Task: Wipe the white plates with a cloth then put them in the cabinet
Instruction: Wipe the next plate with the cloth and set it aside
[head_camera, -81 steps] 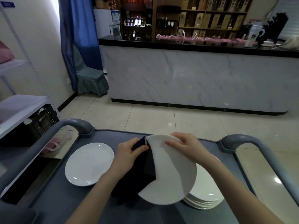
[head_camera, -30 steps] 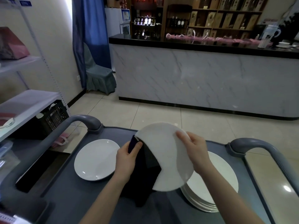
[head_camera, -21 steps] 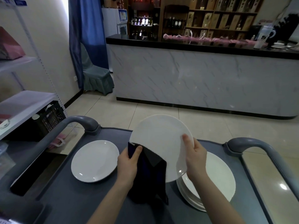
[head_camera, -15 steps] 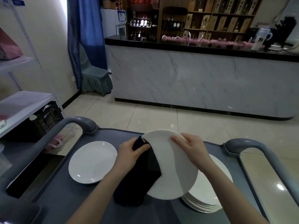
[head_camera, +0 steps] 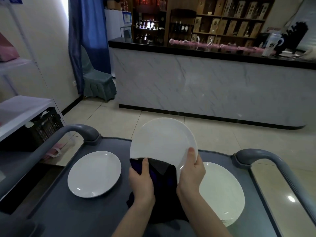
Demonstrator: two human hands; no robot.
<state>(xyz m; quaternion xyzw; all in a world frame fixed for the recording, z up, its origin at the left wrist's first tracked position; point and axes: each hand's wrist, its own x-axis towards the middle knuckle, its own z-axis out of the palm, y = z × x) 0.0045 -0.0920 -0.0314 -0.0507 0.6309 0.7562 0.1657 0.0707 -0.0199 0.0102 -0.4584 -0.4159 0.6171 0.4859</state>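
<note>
A white plate [head_camera: 162, 142] is held tilted up on edge above the middle of the cart [head_camera: 68, 216], its face turned toward the person so that the whole surface can be seen and reached. It is grasped at its lower right rim by the right hand [head_camera: 192, 173], with the thumb laid on the face and the fingers hidden behind, which steadies it against the rubbing. A dark cloth [head_camera: 164, 177] is clutched in the left hand [head_camera: 142, 182] and pressed by the thumb against the plate's lower edge. The rest of the cloth hangs down toward the cart's near edge. The wiping step is judged to be under way. A lone plate [head_camera: 94, 173] is laid flat toward the cart's left edge, well apart from a stack of plates [head_camera: 222, 190] by the right edge. This is probably meant to keep wiped and unwiped ones separate, though which is which cannot be told. Putting away is judged not yet begun.
</note>
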